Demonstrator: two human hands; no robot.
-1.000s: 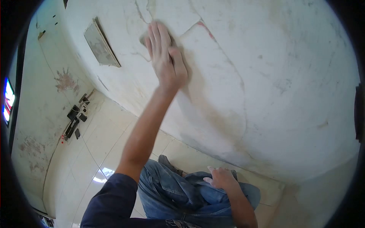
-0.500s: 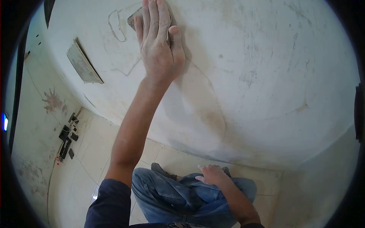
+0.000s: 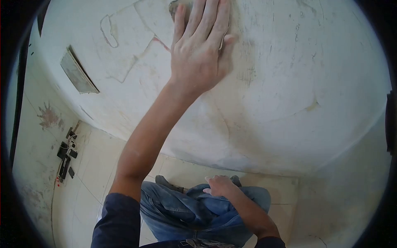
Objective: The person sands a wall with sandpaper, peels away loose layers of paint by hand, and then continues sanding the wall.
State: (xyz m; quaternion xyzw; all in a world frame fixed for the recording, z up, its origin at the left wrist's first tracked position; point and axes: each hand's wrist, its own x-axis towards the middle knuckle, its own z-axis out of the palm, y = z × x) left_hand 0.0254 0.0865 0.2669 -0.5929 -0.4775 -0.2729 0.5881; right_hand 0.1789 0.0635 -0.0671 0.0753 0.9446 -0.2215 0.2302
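My left hand (image 3: 198, 53) lies nearly flat against the white plastered wall, arm stretched upward. Under its fingers it presses a grey piece of sandpaper (image 3: 174, 9) to the wall; most of that sheet is hidden by the hand, and its top is cut off by the view. Pale dust coats the fingers. My right hand (image 3: 222, 186) is low, over my lap between the knees, holding nothing, with thumb and fingers apart. The wall (image 3: 281, 99) near the left hand shows cracks, patch outlines, dark scuffs and a small reddish streak.
A rectangular cover plate (image 3: 78, 73) stands out from the wall on the left. Power strips and adapters with cables (image 3: 66, 155) lie on the tiled floor (image 3: 89, 165) along the left wall. My bent legs in jeans (image 3: 173, 202) are close to the wall's foot.
My left hand has slid to the right across the wall with the sandpaper, uncovering a patch outline and reddish streak. The view has shifted slightly. My right hand stays over my lap.
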